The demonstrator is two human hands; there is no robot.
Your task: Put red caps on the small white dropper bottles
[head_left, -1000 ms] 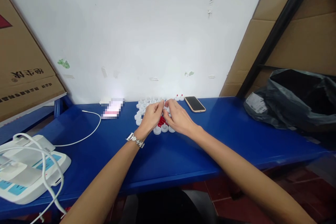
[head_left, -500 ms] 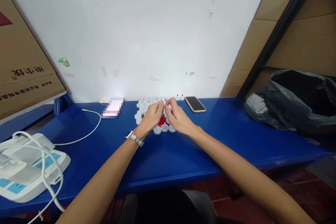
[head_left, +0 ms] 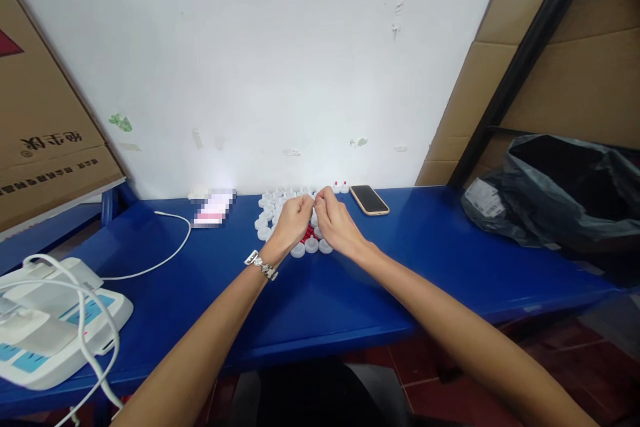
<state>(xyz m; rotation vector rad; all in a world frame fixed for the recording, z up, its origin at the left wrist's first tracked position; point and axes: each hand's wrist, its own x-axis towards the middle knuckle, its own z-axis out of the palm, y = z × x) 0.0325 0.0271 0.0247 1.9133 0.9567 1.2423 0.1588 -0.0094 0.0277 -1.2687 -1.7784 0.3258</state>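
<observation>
1. Broadly, a blue table [head_left: 350, 293] ran across the view against a white wall [head_left: 280, 60]; cardboard [head_left: 575, 80] leaned at the right behind a black bar [head_left: 520, 73], and a box [head_left: 40, 127] stood at the left.
2. Next, a black bag [head_left: 560, 193] lay on the table's right end, well apart from the hands; a white device [head_left: 50, 327] with blue keys sat at the near left corner, its cables looped over it.
3. A white cord [head_left: 170, 253] curved across the table's left half towards a blurred packet [head_left: 213, 208] by the wall; a phone [head_left: 369, 199] lay face up just right of the caps.
4. White caps [head_left: 267, 213] stood clustered at the table's back, near the wall; a few red pieces [head_left: 309, 235] showed among them, under the hands.
5. The left hand [head_left: 290, 221], a watch [head_left: 261, 267] on its wrist, and the right hand [head_left: 337, 225] met fingertip to fingertip above the cluster; both were curled narrow, pinching one small white cap [head_left: 315, 201] between them; which hand bore its weight could not be told.
</observation>
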